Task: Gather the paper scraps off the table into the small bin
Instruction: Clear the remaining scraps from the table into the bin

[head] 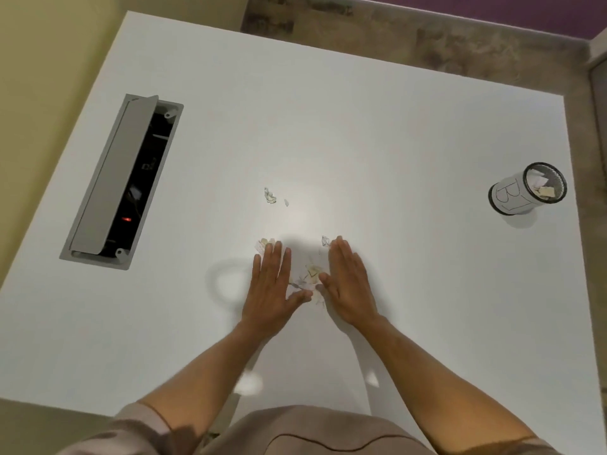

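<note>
1. White laminate table [361,126], very large, almost filling the view; plain and smooth, so the scraps probably slide easily on it.
2. Brownish worn floor [427,37] beyond the far edge, yellow wall [49,44] on the left, a strip of purple at the top right.
3. Grey cable box [121,182] sunk into the table at the left, lid lifted, dark inside with a small red light.
4. Left hand [271,287] and right hand [349,284] flat on the table, fingers straight and together, holding nothing, close beside each other with a pile of scraps [308,279] between them. Step in hand, by judgement: sweeping the scraps together.
5. Small bin [528,188] well apart at the right, near the table edge, with some paper already inside.
6. Loose scraps [270,196] farther out, apart from the pile; two more at the fingertips.
7. Next, probably: close both hands around the pile, lift, carry to the bin, then fetch the far scraps.
</note>
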Demonstrator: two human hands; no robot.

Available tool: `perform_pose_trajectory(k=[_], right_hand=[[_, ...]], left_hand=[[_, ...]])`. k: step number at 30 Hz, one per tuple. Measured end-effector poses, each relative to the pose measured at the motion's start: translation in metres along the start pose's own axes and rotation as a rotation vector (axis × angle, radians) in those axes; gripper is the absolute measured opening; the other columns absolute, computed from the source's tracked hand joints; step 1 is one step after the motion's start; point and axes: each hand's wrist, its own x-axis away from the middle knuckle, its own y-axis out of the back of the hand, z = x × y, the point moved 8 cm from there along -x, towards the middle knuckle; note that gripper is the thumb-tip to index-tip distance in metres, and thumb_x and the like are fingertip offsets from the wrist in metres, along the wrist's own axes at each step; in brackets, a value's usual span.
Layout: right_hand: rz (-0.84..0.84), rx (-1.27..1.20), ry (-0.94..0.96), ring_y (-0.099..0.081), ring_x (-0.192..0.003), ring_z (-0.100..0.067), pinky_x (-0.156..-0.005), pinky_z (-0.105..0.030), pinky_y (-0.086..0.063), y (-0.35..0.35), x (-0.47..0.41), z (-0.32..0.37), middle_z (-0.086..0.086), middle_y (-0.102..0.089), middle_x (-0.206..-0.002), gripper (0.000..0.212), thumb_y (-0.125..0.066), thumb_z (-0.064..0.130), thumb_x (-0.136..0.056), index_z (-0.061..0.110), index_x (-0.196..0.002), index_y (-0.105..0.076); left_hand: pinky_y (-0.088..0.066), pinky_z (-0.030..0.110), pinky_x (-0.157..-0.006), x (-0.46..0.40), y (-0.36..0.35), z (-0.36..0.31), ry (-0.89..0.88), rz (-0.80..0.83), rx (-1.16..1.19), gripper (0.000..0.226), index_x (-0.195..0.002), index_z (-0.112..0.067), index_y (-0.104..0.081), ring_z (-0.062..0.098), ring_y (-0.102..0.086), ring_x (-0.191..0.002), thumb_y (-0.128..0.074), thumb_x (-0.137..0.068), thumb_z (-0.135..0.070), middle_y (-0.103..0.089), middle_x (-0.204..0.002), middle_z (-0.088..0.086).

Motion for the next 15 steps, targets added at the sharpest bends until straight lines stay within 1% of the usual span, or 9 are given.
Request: perform_pose_trajectory(k=[2,3,4,6,8,9,12,15], right_hand=[[-0.016,0.006,-0.054,0.013,-0.148,-0.008,-0.120,-0.031,0.008,0.005,-0.012,-0.008,0.000,0.007,-0.162,0.074,-0.012,0.061,-0.097,0.016,-0.153,0.004],[-0.008,0.026,-0.063,0.014,-0.148,-0.008,-0.120,-0.032,0.008,0.006,-0.018,-0.009,-0.001,0.006,-0.163,0.075,-0.011,0.062,-0.096,0.016,-0.153,0.005],[0.008,0.051,-0.061,0.015,-0.147,-0.008,-0.120,-0.033,0.009,0.005,-0.023,-0.009,-0.002,0.006,-0.163,0.076,-0.011,0.063,-0.096,0.015,-0.153,0.006],[0.048,0.094,-0.042,0.018,-0.147,-0.009,-0.119,-0.036,0.014,0.001,-0.033,-0.007,-0.004,0.006,-0.163,0.077,-0.011,0.063,-0.096,0.014,-0.153,0.006],[0.080,0.114,-0.032,0.021,-0.146,-0.010,-0.117,-0.037,0.020,-0.005,-0.039,-0.002,-0.004,0.009,-0.162,0.078,-0.009,0.065,-0.095,0.014,-0.153,0.008],[0.097,0.122,-0.025,0.023,-0.146,-0.011,-0.116,-0.038,0.022,-0.008,-0.042,-0.001,-0.003,0.011,-0.162,0.080,-0.008,0.066,-0.094,0.014,-0.152,0.009],[0.144,0.137,0.008,0.028,-0.144,-0.011,-0.114,-0.040,0.025,-0.012,-0.045,-0.001,-0.003,0.016,-0.161,0.083,-0.006,0.069,-0.092,0.014,-0.152,0.012],[0.188,0.151,0.050,0.030,-0.143,-0.012,-0.115,-0.043,0.022,-0.013,-0.045,-0.003,-0.003,0.020,-0.160,0.086,-0.005,0.071,-0.090,0.014,-0.152,0.014]], left_hand=[[-0.004,0.049,-0.122,-0.013,0.017,0.005,-0.113,-0.058,-0.028,0.095,-0.154,-0.006,-0.008,0.030,-0.002,-0.151,-0.037,-0.089,-0.070,-0.003,-0.163,0.011],[-0.004,0.048,-0.122,-0.023,0.026,0.011,-0.122,-0.086,-0.032,0.096,-0.153,-0.005,-0.013,0.030,-0.003,-0.151,-0.038,-0.088,-0.070,-0.007,-0.162,0.011],[-0.002,0.045,-0.122,-0.035,0.035,0.021,-0.085,-0.103,-0.028,0.095,-0.153,-0.004,-0.016,0.028,-0.001,-0.151,-0.038,-0.088,-0.070,-0.010,-0.162,0.011],[0.001,0.041,-0.122,-0.062,0.048,0.045,0.064,-0.099,-0.028,0.092,-0.152,-0.005,-0.017,0.024,0.005,-0.151,-0.032,-0.089,-0.071,-0.008,-0.162,0.012],[-0.001,0.041,-0.122,-0.087,0.058,0.064,0.189,-0.108,0.035,0.090,-0.154,-0.010,-0.012,0.022,0.005,-0.151,-0.028,-0.090,-0.071,-0.003,-0.163,0.010],[-0.002,0.040,-0.121,-0.098,0.062,0.071,0.219,-0.109,0.085,0.088,-0.154,-0.014,-0.009,0.021,0.004,-0.151,-0.029,-0.091,-0.071,-0.001,-0.163,0.008],[0.000,0.038,-0.119,-0.126,0.062,0.076,0.171,-0.058,0.112,0.084,-0.154,-0.021,-0.007,0.020,0.003,-0.151,-0.030,-0.091,-0.071,0.001,-0.164,0.004],[0.004,0.042,-0.119,-0.142,0.049,0.073,0.072,0.079,0.021,0.082,-0.154,-0.019,-0.009,0.022,0.003,-0.151,-0.024,-0.092,-0.071,0.000,-0.163,0.005]])
